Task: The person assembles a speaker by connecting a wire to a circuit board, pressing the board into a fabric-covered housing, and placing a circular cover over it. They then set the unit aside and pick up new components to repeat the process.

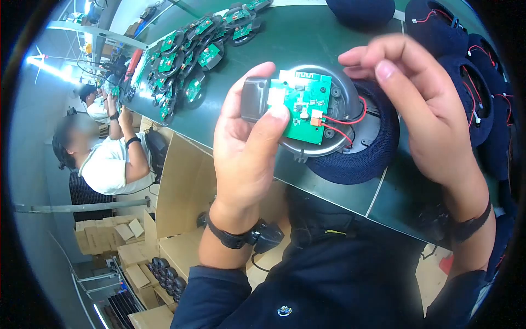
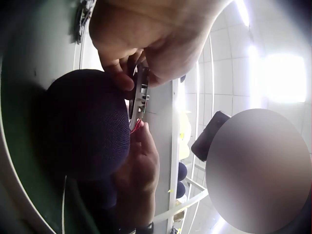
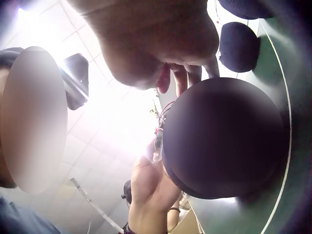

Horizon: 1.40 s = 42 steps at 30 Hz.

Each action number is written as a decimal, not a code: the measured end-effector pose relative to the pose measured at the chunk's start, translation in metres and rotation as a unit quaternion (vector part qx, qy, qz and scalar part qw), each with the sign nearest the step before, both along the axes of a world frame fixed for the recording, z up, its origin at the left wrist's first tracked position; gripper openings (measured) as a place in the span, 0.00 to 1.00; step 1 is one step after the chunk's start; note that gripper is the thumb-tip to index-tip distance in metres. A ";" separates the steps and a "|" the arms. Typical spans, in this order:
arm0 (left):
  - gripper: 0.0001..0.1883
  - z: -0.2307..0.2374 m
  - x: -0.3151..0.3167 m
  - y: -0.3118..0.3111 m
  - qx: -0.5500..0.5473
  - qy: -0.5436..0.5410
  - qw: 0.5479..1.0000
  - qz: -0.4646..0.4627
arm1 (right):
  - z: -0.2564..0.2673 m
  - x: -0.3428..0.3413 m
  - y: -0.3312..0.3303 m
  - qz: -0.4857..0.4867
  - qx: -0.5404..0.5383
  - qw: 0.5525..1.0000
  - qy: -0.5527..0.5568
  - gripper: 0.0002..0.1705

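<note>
My left hand (image 1: 241, 148) grips a round dark plastic base by its side, with the thumb across a green circuit board (image 1: 307, 112) mounted on it. Red wires (image 1: 348, 119) run from a small white connector on the board toward a dark blue fabric-covered round shell (image 1: 350, 167). This shell stands on the table behind the base, which partly covers its opening. To the right, my right hand (image 1: 430, 109) hovers beside the base with bent fingers and nothing visible between them. In the left wrist view the base (image 2: 140, 97) appears edge-on beside the shell (image 2: 87, 126).
A heap of similar bases with green boards (image 1: 189, 60) lies at the table's far left. More blue shells (image 1: 466, 93), some with red wires hanging out, line the right side. Cardboard boxes (image 1: 181, 186) stand below the table edge. Another person (image 1: 118, 164) works farther left.
</note>
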State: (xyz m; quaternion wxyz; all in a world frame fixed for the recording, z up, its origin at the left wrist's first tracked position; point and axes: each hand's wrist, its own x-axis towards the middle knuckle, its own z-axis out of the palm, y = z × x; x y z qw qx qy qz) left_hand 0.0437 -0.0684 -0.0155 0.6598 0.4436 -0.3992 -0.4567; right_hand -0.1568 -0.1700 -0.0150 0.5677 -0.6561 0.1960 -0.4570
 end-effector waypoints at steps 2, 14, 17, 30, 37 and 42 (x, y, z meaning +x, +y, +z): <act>0.33 0.004 -0.004 0.000 -0.006 -0.008 1.000 0.024 | 0.010 0.001 0.004 -0.016 0.050 0.998 -0.015 0.15; 0.19 0.000 0.027 0.014 -0.356 -0.502 0.787 0.041 | 0.019 -0.017 -0.006 0.057 -0.003 0.998 -0.001 0.37; 0.14 -0.002 0.017 0.011 -0.338 -0.583 0.737 0.053 | 0.020 -0.023 -0.004 0.060 -0.218 0.970 0.091 0.48; 0.26 0.018 -0.010 0.000 -0.204 -0.637 0.739 0.079 | 0.025 -0.009 0.022 -0.066 -0.400 0.878 0.254 0.62; 0.12 0.034 -0.030 0.000 -0.200 -0.667 0.704 0.142 | 0.026 -0.003 0.037 -0.105 -0.419 0.869 0.240 0.66; 0.07 0.027 -0.044 -0.015 -0.169 -0.643 0.718 0.209 | 0.020 -0.001 0.039 -0.115 -0.414 0.871 0.237 0.65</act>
